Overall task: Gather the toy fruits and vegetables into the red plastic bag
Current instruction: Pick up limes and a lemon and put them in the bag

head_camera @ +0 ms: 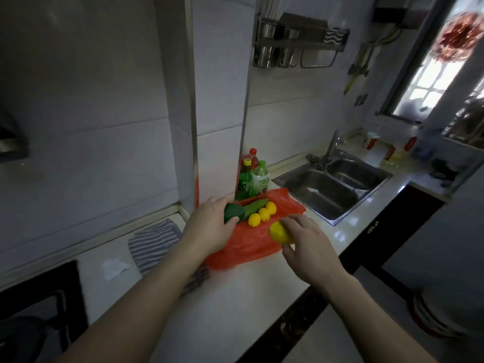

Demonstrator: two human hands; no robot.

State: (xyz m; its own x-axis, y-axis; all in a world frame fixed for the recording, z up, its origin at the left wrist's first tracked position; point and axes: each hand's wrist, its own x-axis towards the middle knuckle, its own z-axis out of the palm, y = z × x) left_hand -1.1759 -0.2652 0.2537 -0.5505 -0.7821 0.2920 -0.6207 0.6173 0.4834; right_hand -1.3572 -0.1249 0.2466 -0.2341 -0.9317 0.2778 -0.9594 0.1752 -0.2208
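The red plastic bag [243,247] lies flat on the white counter. On top of it sit three small yellow toy fruits [263,214] in a row and a green toy cucumber [255,206]. My left hand [209,226] grips a dark green round toy vegetable [233,212] at the bag's far left edge. My right hand [309,247] holds a larger yellow toy fruit [279,233] over the bag's right side, fingers curled over it.
Three drink bottles [251,179] stand against the wall behind the bag. A steel double sink [332,184] lies to the right. A striped cloth [154,242] and a white scrap [114,268] lie left of the bag, with a black stove [39,305] beyond them. The counter edge runs along the right.
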